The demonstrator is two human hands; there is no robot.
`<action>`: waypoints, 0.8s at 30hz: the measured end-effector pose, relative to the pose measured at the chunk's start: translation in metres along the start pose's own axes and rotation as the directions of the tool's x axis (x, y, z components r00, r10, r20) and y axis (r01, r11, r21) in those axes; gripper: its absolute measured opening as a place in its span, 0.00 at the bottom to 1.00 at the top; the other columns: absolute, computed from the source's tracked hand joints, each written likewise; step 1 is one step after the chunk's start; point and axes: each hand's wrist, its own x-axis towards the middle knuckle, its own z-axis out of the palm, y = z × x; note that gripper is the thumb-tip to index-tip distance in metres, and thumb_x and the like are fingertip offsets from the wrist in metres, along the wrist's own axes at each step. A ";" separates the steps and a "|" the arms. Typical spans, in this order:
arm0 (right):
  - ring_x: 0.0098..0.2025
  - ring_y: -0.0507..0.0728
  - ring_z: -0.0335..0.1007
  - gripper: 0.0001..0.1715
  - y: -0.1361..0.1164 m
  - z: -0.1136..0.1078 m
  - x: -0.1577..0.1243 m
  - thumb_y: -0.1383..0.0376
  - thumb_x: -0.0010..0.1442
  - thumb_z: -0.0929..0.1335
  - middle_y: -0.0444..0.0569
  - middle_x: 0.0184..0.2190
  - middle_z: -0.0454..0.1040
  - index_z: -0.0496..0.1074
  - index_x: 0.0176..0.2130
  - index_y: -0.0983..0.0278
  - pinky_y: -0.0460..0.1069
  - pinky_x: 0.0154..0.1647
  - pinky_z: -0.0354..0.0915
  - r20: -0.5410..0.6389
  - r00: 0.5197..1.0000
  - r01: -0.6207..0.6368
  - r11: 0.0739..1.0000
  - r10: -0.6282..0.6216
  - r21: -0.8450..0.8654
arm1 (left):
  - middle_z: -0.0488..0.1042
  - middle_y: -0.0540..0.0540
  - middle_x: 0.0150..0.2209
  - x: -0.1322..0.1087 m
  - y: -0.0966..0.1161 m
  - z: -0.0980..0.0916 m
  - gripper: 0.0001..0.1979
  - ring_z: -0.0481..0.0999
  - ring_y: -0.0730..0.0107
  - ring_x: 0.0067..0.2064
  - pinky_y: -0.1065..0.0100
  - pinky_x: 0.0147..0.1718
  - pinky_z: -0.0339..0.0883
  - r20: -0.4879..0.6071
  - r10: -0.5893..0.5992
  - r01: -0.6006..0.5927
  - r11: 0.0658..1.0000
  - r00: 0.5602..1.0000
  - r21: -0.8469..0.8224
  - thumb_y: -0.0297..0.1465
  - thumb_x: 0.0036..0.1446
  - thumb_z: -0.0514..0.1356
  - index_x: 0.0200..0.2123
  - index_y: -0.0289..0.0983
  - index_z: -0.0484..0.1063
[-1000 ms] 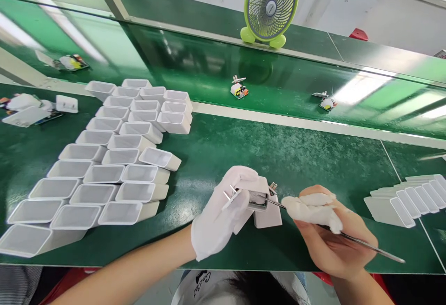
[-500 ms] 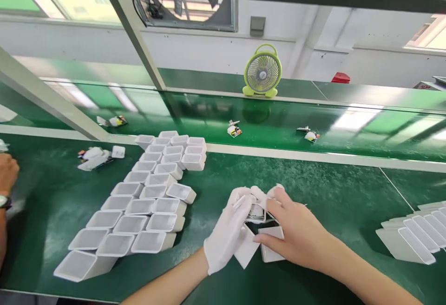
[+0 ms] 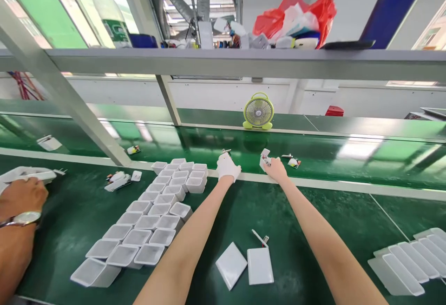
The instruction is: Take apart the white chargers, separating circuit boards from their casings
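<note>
The right hand [image 3: 277,170] pinches a white plastic casing [image 3: 264,157] between its fingers. Just beyond the gloved left hand [image 3: 227,166] shows an electronic assembly [image 3: 226,150]; whether these fingers grip it, I cannot tell.

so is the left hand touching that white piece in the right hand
Apart. The head view plainly shows bare green surface between the gloved left hand and the white piece in the right hand.

Showing smooth, semi-matt wht plastic on boxes [image 3: 146,222] & held pc. [image 3: 264,160]; reflecting light off glossy grn strip [image 3: 198,138]; looking soft, cloth-like on glove [image 3: 227,167], crinkly, thin-plastic on red bag [image 3: 271,22].
</note>
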 end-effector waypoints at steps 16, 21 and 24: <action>0.49 0.59 0.76 0.20 0.106 -0.010 0.064 0.57 0.68 0.70 0.53 0.53 0.75 0.72 0.55 0.65 0.58 0.48 0.75 0.092 0.991 -0.089 0.990 0.099 -0.111 | 0.73 0.40 0.57 0.073 -0.015 -0.007 0.20 0.77 0.56 0.53 0.51 0.51 0.76 -0.062 -0.151 0.161 0.957 0.987 0.241 0.37 0.66 0.63 0.58 0.36 0.70; 0.42 0.55 0.76 0.17 0.089 -0.022 0.055 0.55 0.70 0.69 0.51 0.48 0.76 0.73 0.51 0.64 0.53 0.42 0.75 0.048 0.998 0.044 0.963 -0.032 -0.264 | 0.74 0.39 0.56 0.056 0.003 -0.023 0.20 0.77 0.56 0.53 0.51 0.51 0.76 -0.074 -0.113 0.126 0.971 0.991 0.203 0.37 0.66 0.63 0.58 0.35 0.70; 0.37 0.54 0.75 0.16 0.076 -0.030 0.035 0.53 0.70 0.67 0.50 0.46 0.75 0.74 0.46 0.63 0.50 0.36 0.73 -0.022 0.991 0.112 0.922 -0.129 -0.372 | 0.74 0.39 0.56 0.028 0.012 -0.028 0.20 0.77 0.56 0.53 0.50 0.52 0.75 -0.063 -0.046 0.057 0.981 0.997 0.186 0.37 0.66 0.63 0.57 0.35 0.71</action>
